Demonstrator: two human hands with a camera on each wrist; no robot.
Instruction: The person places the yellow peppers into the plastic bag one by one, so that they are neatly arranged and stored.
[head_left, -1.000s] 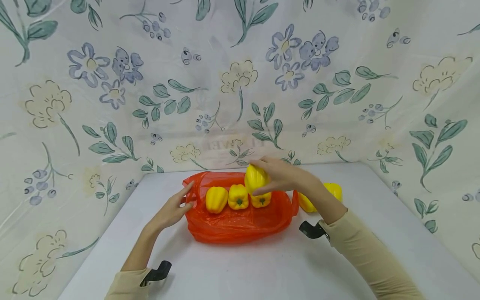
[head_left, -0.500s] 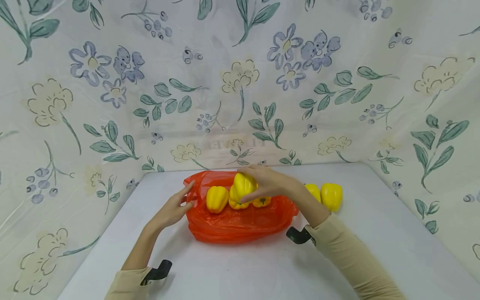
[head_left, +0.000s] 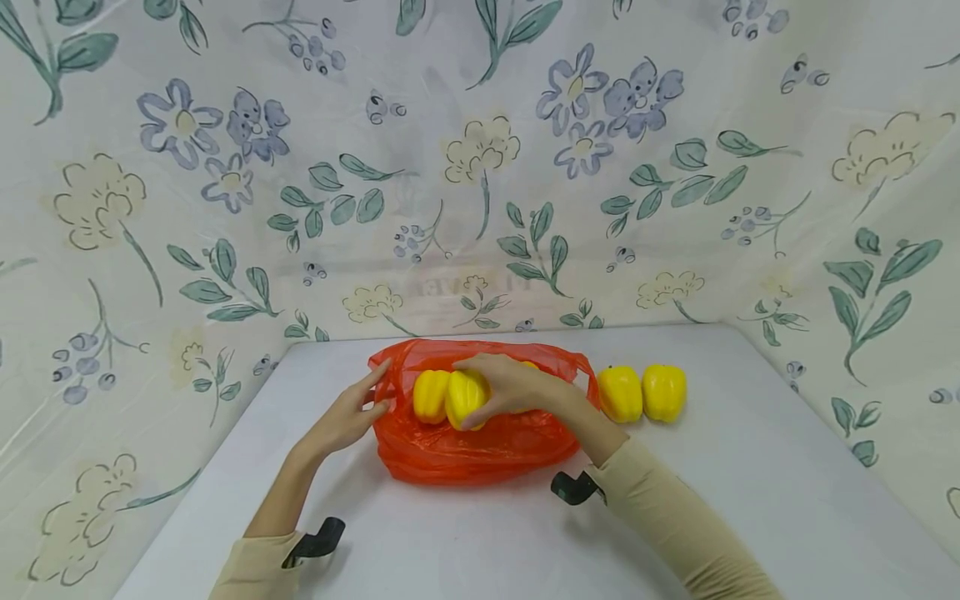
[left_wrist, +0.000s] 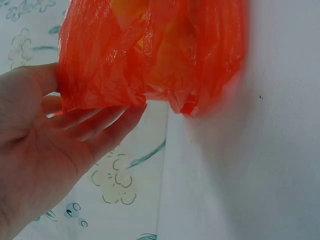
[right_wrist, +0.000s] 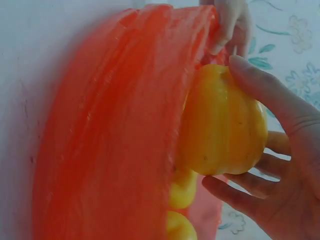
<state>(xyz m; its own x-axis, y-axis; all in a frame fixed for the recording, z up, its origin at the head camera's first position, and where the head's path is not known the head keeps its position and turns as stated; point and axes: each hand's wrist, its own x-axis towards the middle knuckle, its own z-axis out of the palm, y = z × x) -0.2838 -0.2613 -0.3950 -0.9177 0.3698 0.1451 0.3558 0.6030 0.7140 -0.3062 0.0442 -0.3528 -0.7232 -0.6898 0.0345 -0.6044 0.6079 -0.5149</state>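
A yellow bell pepper (head_left: pixel 463 398) is gripped by my right hand (head_left: pixel 513 385), thumb on one side and fingers on the other. It is over the open mouth of a red plastic bag (head_left: pixel 472 462). In the right wrist view the held pepper (right_wrist: pixel 222 122) is beside the bag's rim, with other peppers (right_wrist: pixel 182 187) partly hidden below. Another yellow pepper (head_left: pixel 431 397) sits inside at the left; those farther right are mostly covered by my right hand. My left hand (head_left: pixel 347 423) holds the bag's left edge; in the left wrist view its fingers (left_wrist: pixel 107 132) lie along the film.
Two more yellow bell peppers (head_left: pixel 620 395) (head_left: pixel 664 393) stand side by side on the white table (head_left: pixel 450 550), right of the bag. A flower-printed cloth (head_left: pixel 480 208) hangs behind and along the sides of the table.
My right hand has moved left and down with the pepper, from above the bag's right part toward its left pepper. The left hand has stayed on the bag's edge.
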